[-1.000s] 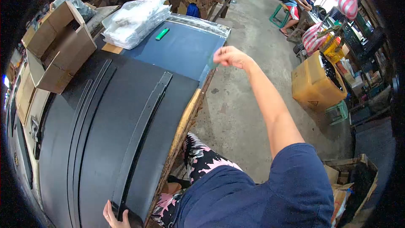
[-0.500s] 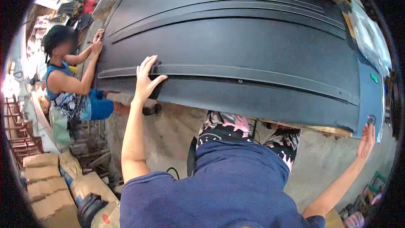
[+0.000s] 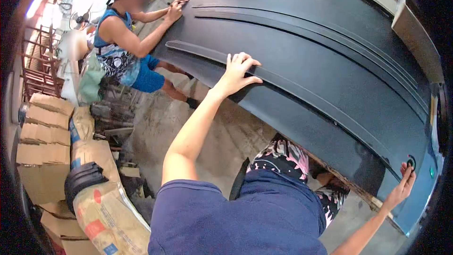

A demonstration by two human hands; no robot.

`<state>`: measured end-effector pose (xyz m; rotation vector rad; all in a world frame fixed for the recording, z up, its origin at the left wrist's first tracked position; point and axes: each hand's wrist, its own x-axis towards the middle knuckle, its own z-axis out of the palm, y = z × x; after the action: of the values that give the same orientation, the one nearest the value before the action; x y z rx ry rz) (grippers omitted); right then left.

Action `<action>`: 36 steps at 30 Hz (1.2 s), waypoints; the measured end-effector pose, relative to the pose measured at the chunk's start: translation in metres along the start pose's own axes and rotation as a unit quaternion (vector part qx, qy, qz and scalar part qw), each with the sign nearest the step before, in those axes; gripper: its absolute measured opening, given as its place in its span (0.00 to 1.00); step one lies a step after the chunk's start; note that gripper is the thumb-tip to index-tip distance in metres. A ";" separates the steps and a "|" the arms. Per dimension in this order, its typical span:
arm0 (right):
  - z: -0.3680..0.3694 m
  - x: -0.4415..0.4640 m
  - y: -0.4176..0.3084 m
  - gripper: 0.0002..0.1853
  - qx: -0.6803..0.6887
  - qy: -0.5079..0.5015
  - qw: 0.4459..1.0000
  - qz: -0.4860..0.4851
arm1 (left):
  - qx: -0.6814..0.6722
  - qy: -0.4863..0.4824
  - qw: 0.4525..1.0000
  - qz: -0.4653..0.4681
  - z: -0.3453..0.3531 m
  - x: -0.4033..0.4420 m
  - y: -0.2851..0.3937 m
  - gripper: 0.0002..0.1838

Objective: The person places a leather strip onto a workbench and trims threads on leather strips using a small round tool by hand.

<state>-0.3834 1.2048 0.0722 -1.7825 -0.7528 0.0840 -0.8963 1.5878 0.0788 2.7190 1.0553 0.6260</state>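
A long dark strip (image 3: 302,89) with pale edging lies along the near side of the black table surface (image 3: 283,42). My left hand (image 3: 237,73) rests across this strip, its fingers and thumb spread apart. At the table's right end, my right hand (image 3: 402,184) has its fingers closed on a small black loop-shaped thing (image 3: 411,163), whose exact kind I cannot make out. The strip's right end runs close to that hand. More long dark strips (image 3: 306,28) lie roughly parallel farther across the table.
A person in a blue sleeveless top (image 3: 118,38) stands at the table's left end, hands on its edge. Stacked cardboard (image 3: 45,132) and a printed sack (image 3: 104,212) are at lower left. A small green object (image 3: 432,173) sits at far right.
The view has turned, so the table now slants down to the right. My right hand has gone from beside the small black thing to closing on it. My left hand stays on the strip.
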 end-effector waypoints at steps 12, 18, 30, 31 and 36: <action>0.069 0.012 -0.001 0.12 -0.049 0.080 0.988 -0.120 | -0.083 0.082 0.993 0.026 0.065 0.056 0.084 0.26; 0.074 0.010 0.000 0.11 -0.068 0.052 0.990 -0.116 | -0.125 0.085 0.985 0.088 0.070 0.057 0.076 0.24; 0.078 0.013 -0.016 0.14 -0.073 0.058 0.990 -0.104 | -0.143 0.138 0.962 0.187 0.059 0.055 0.089 0.23; 0.076 0.011 -0.016 0.14 -0.072 0.050 0.992 -0.092 | -0.144 0.133 0.960 0.198 0.057 0.053 0.089 0.23; 0.078 0.006 -0.018 0.13 -0.065 0.050 0.994 -0.071 | -0.185 0.083 0.953 0.224 0.050 0.040 0.093 0.24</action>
<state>-0.4192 1.2762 0.0627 -1.8347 -0.8252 -0.1511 -0.7918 1.5466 0.0738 2.5987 0.2860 1.0172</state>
